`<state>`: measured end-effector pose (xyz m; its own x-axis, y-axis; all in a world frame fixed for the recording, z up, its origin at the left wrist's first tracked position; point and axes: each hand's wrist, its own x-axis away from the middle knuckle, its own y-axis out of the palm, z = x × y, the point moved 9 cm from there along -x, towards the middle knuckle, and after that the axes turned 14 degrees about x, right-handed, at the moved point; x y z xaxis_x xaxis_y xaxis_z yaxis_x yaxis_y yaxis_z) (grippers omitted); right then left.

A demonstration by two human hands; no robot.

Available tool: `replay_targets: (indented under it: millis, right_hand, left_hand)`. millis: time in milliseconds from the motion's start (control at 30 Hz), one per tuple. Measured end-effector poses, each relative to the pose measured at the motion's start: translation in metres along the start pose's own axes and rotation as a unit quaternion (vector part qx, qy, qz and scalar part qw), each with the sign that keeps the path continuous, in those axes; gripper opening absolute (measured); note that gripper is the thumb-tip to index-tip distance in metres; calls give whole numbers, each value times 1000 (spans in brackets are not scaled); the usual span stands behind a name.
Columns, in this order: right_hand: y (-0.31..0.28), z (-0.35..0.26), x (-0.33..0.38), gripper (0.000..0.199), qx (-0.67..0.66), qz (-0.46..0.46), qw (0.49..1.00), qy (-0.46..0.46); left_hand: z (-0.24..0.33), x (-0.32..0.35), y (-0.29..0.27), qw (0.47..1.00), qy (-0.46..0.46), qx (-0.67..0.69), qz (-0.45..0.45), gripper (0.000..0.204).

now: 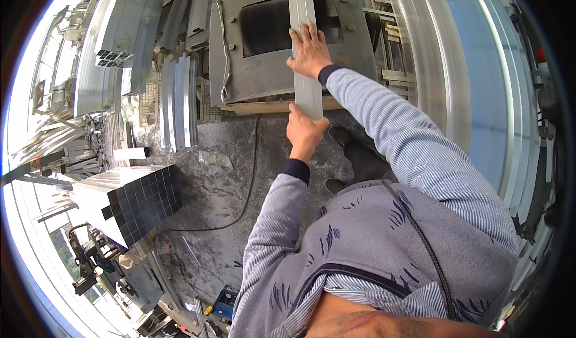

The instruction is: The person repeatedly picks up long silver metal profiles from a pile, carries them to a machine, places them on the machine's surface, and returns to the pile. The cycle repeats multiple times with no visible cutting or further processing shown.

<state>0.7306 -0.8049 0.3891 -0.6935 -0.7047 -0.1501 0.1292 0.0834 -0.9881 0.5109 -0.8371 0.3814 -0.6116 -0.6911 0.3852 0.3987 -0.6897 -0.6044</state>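
A long pale-grey metal profile (303, 5) lies lengthwise over a grey steel machine housing (270, 77) with a dark opening. Its near end juts past the housing's front edge toward me. My left hand (305, 135) grips that near end, the thumb to the right and some fingers hidden beneath. Farther along, my right hand (310, 51) rests on the profile's upper face. Its fingers are stretched forward and spread, with the thumb out at the left edge.
Stacked metal profiles (129, 20) stand at the far left, and long ones (435, 50) run along the right. A bundle of square tubes (144, 203) sits at the left. A black cable (251, 182) curves over the concrete floor (216, 134). A blue tool case (225, 304) lies near.
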Motion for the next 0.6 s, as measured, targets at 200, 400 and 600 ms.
replay_targets:
  millis: [200, 400, 600]
  right_hand:
    - [-1, -28, 84, 92, -27, 1, 999, -17]
    - [-6, -50, 159, 93, -36, -11, 999, -28]
    - [-4, -75, 223, 95, -55, -42, 997, -29]
  left_hand:
    - [-61, 67, 15, 1000, -23, -1, -9, 78]
    - [-112, 124, 23, 1000, -7, -7, 1, 79]
    - [-152, 181, 19, 1000, 0, -6, 1, 80]
